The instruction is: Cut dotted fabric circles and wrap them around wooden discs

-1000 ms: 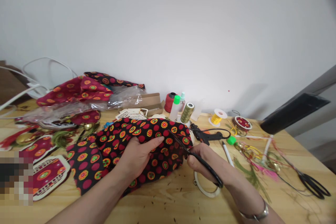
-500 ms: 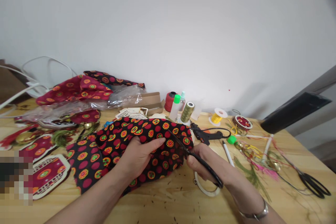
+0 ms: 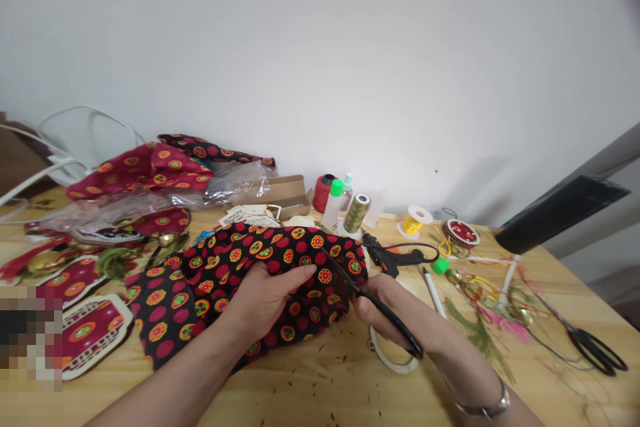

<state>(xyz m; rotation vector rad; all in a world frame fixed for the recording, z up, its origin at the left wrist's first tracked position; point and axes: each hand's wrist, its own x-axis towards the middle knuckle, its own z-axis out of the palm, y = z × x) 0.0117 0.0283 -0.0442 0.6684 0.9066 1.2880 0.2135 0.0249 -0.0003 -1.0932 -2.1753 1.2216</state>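
A black cloth with red and orange dots [image 3: 235, 260] lies bunched in the middle of the wooden table [image 3: 310, 393]. My left hand [image 3: 263, 300] grips a fold of this cloth, fingers curled over it. My right hand [image 3: 400, 323] is closed round the handles of black scissors [image 3: 373, 303], whose blades reach up and left into the cloth's right edge. A metal watch band shows on my right wrist.
Thread spools, small bottles and a black glue gun [image 3: 395, 255] stand behind the cloth. A second pair of scissors [image 3: 595, 350] lies far right among cords. Red patterned fabric, plastic wrap and cut pieces crowd the left. A white ring [image 3: 393, 360] lies under my right hand.
Almost nothing has changed. Both hands keep their hold, and the view has shifted very slightly.
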